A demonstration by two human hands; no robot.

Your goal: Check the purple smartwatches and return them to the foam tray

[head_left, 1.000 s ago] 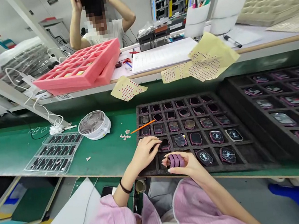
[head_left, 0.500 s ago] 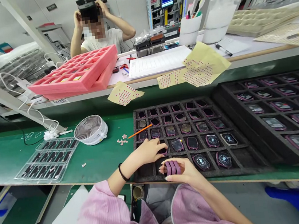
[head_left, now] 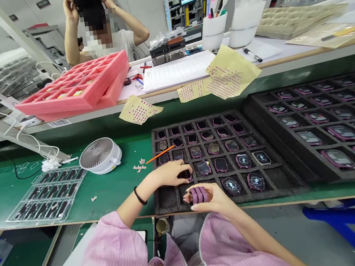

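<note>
While the hands work at the near side of a black foam tray (head_left: 174, 208), the left hand (head_left: 170, 174) reaches into one cell, its fingertips (head_left: 187, 169) resting on a dark watch-like device (head_left: 186, 176); whether they pinch it or only touch it cannot be told. The right hand (head_left: 207, 195) is curled round three purple pieces (head_left: 199, 194), standing side by side in its fingers just above the tray, and the two hands are close but apart. This looks like a one-cell-at-a-time step, and freeing that device would seem to call for a firm hold on its edge while the right hand keeps its grip. Further right, finished-looking watch faces (head_left: 231, 185) fill neighbouring cells. An orange-tipped stick (head_left: 160, 154) lies across the tray's left rim, pointing toward the far cells. Fingers hide most of the device and parts of the purple pieces, so their exact form stays unclear, and a second tray (head_left: 322, 135) runs off the right edge of the view
</note>
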